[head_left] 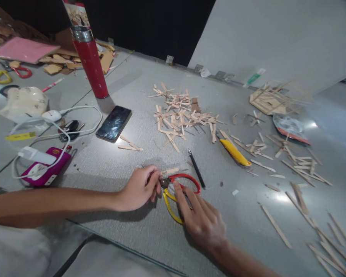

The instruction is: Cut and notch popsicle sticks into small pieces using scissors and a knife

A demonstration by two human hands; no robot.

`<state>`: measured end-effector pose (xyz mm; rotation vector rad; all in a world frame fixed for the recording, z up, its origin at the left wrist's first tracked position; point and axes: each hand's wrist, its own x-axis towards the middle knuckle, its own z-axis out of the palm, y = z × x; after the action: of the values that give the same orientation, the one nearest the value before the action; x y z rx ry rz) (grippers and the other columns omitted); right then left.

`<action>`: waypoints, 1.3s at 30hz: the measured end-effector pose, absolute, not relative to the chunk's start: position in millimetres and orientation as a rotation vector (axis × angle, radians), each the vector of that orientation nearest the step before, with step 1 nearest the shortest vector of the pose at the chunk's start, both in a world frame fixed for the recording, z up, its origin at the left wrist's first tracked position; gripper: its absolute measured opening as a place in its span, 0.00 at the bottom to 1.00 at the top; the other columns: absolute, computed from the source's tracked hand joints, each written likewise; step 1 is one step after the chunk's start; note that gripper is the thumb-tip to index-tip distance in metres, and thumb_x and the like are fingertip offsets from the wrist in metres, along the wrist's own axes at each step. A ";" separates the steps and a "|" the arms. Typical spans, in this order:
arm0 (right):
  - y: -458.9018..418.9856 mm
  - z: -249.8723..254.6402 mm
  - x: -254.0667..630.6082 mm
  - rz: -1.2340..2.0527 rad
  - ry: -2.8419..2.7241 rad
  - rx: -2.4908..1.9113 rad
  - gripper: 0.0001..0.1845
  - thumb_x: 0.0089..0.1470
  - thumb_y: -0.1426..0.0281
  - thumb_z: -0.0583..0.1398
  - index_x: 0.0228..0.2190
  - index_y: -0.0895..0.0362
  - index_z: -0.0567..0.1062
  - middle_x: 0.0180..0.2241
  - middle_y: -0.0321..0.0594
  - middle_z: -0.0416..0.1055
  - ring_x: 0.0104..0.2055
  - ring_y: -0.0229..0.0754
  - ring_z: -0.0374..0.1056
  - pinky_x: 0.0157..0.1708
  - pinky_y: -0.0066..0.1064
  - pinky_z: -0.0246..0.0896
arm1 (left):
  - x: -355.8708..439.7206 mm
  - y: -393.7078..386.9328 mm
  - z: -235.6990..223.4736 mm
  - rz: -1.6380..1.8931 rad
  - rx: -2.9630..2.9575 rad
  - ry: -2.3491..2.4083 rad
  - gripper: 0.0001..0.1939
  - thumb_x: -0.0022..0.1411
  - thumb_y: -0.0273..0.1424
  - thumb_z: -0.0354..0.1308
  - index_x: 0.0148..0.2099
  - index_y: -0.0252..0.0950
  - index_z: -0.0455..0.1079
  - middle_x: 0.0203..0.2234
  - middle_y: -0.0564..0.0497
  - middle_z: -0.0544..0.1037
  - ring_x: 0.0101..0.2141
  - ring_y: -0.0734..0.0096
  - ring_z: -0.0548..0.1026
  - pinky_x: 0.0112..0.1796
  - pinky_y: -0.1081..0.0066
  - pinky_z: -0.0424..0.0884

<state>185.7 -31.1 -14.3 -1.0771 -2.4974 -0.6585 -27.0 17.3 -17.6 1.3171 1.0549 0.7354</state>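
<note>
- By the right hand (202, 217), the red-and-yellow-handled scissors (165, 183) are gripped at the handles, just above the near surface (236, 231).
- The left hand (141, 188) is curled narrow beside the blades; whether anything is pinched cannot be told.
- A wooden stick (171, 171) and a black pen (196, 169) are set just beyond.
- Farther out, a yellow box cutter (234, 152) and a smartphone (114, 123) are seen.
- The middle is cluttered by a stick pile (180, 113); a red flask (90, 63) is stood behind the smartphone.

No words legible; no numbers readable either.
</note>
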 end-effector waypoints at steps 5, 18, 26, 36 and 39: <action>-29.8 -15.5 184.5 -0.618 -2.548 -1.069 0.19 0.65 0.84 0.51 0.52 0.71 0.76 0.38 0.54 0.82 0.28 0.42 0.76 0.25 0.31 0.71 | -27.6 17.1 -18.2 0.731 1.335 1.061 0.22 0.76 0.45 0.47 0.32 0.38 0.63 0.14 0.59 0.68 0.12 0.79 0.65 0.15 0.80 0.59; -30.9 -20.0 184.2 -0.577 -2.488 -1.155 0.20 0.65 0.85 0.51 0.54 0.69 0.74 0.38 0.49 0.82 0.29 0.39 0.75 0.29 0.29 0.68 | -27.6 15.3 -22.5 0.773 1.371 1.081 0.21 0.77 0.41 0.45 0.32 0.37 0.63 0.14 0.57 0.70 0.14 0.77 0.69 0.18 0.79 0.64; -31.4 -18.5 185.7 -0.592 -2.463 -1.093 0.16 0.70 0.82 0.51 0.53 0.70 0.75 0.38 0.50 0.83 0.30 0.39 0.76 0.32 0.31 0.66 | -26.3 15.1 -25.5 0.797 1.318 1.061 0.20 0.77 0.41 0.45 0.33 0.37 0.63 0.15 0.58 0.70 0.13 0.78 0.67 0.16 0.80 0.64; -29.4 -18.5 182.1 -0.569 -2.457 -1.106 0.18 0.70 0.83 0.49 0.51 0.71 0.76 0.40 0.51 0.83 0.31 0.40 0.77 0.32 0.31 0.67 | -25.8 14.7 -24.4 0.793 1.339 1.059 0.21 0.77 0.41 0.45 0.33 0.37 0.63 0.15 0.58 0.70 0.13 0.79 0.67 0.16 0.80 0.63; -29.4 -17.7 182.6 -0.573 -2.471 -1.103 0.18 0.69 0.83 0.50 0.52 0.71 0.77 0.39 0.51 0.83 0.30 0.40 0.76 0.31 0.31 0.67 | -26.2 15.3 -25.1 0.795 1.329 1.059 0.21 0.77 0.41 0.45 0.32 0.37 0.63 0.15 0.58 0.70 0.13 0.79 0.67 0.16 0.80 0.63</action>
<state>182.6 -29.4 -17.7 -1.1031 -2.4712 -0.5729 -26.2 15.3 -25.1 1.3288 1.0588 0.7949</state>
